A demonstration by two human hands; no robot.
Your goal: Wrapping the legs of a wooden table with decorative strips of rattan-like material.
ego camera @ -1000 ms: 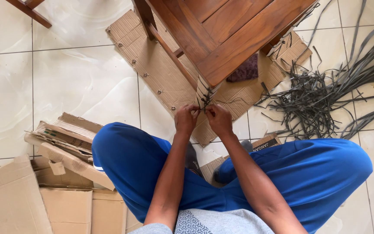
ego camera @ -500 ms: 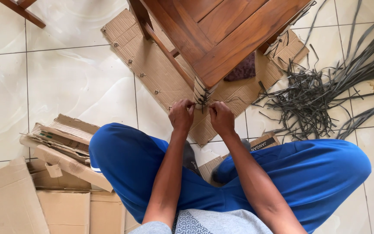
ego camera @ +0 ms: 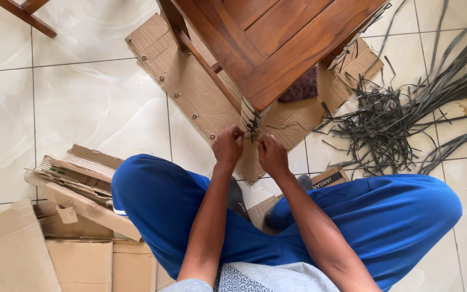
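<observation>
At the frame's centre, the left hand and right hand pinch dark strips wound around the wooden chair corner, above flat cardboard; loose dark strands sprawl right, folded boxes lie lower left

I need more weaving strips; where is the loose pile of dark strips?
In the head view, the pile of dark strips lies on the tiled floor at upper right, right of the cardboard sheet, beyond the person's right knee.
</observation>
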